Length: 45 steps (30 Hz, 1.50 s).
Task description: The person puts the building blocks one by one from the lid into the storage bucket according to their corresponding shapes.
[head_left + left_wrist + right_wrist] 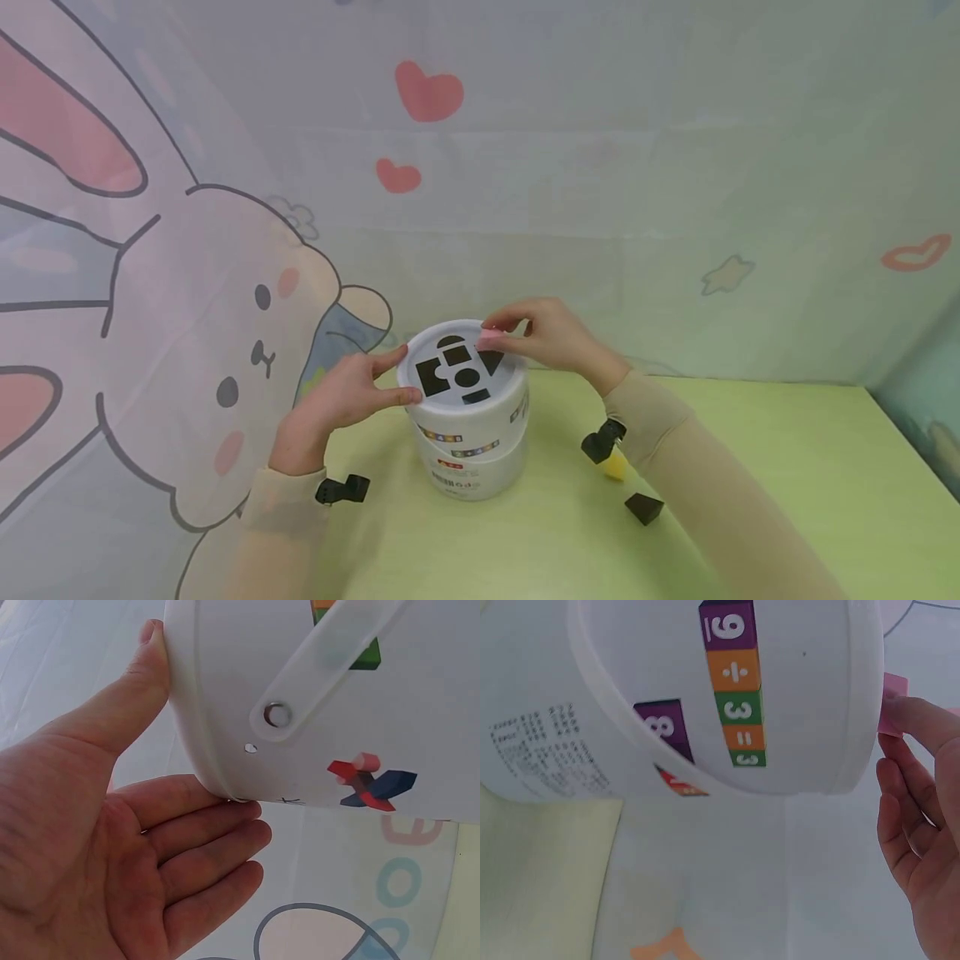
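Note:
A white plastic bucket (480, 479) stands upright on the table, its lid (501, 390) cut with several shaped holes. My left hand (341, 393) rests against the lid's left edge, thumb and index finger spread and touching the rim. In the left wrist view its other fingers (217, 859) extend fairly straight beside the bucket's handle (322, 667). My right hand (551, 337) pinches a small pink block (491, 336) between thumb and fingers at the lid's far right, by the triangular hole (491, 361). The pink block's lower part is hidden in the head view.
On the light green table (787, 483), a yellow block (615, 467) lies partly hidden by the right wrist camera (602, 442). A dark, angular block (644, 507) lies near the right forearm. A cloth (540, 175) printed with a rabbit and hearts hangs behind the bucket.

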Each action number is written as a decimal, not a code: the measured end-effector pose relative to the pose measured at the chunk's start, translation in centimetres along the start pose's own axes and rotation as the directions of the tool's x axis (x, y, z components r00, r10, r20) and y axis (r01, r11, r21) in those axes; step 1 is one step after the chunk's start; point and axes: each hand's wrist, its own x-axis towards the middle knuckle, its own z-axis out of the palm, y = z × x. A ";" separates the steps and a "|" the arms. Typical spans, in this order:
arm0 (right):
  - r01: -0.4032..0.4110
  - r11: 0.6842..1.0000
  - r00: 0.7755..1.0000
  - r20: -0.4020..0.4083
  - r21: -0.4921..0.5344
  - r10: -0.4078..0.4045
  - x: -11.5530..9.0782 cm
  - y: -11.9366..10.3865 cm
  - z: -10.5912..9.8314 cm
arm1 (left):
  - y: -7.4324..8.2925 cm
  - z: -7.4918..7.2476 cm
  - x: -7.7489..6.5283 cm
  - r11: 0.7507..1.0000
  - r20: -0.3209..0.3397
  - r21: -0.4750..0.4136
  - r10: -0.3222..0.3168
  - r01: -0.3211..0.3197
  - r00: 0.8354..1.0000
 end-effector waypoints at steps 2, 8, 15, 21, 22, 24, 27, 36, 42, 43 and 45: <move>-0.014 1.000 1.000 0.013 0.005 0.014 0.5 -0.2 0.3 | 0.0 0.0 0.0 1.000 0.003 0.004 -0.005 0.005 1.000; -0.060 0.998 0.997 0.041 0.010 0.060 2.0 -0.8 1.1 | -0.1 0.1 0.2 1.000 -0.001 0.016 -0.007 0.007 1.000; -0.100 0.995 0.995 0.021 0.024 0.100 3.2 -1.3 1.9 | 0.0 0.0 0.3 1.000 0.003 0.014 0.002 -0.002 1.000; -0.094 0.995 0.995 0.023 0.033 0.093 3.7 -1.4 2.8 | 0.0 0.0 0.2 1.000 -0.006 0.028 0.002 -0.002 1.000; -0.095 0.995 0.995 0.023 0.034 0.094 3.7 -1.4 2.9 | 0.0 0.0 0.2 1.000 -0.007 0.029 0.002 -0.002 1.000; -0.102 0.994 0.995 0.023 0.029 0.101 3.8 -1.5 3.2 | 0.1 0.0 0.2 0.999 -0.005 0.032 0.001 -0.001 1.000; -0.103 0.994 0.994 0.020 0.017 0.103 3.9 -1.5 3.5 | 0.1 0.0 0.2 0.999 -0.003 0.036 0.003 -0.003 1.000; -0.109 0.992 0.993 0.035 -0.064 0.112 4.6 -2.1 4.0 | 0.3 0.0 0.1 0.999 0.000 0.031 0.013 -0.013 1.000; -0.132 0.988 0.990 0.030 -0.083 0.135 4.6 -2.3 4.1 | 0.3 0.0 0.2 0.999 0.002 0.031 0.008 -0.008 1.000; -0.132 0.988 0.990 0.030 -0.084 0.135 4.6 -2.3 4.1 | 0.3 0.0 0.2 0.999 0.001 0.032 0.005 -0.005 1.000; -0.134 0.987 0.990 0.030 -0.088 0.137 4.5 -2.2 4.2 | 0.3 0.0 0.2 1.000 0.002 0.030 -0.002 0.002 1.000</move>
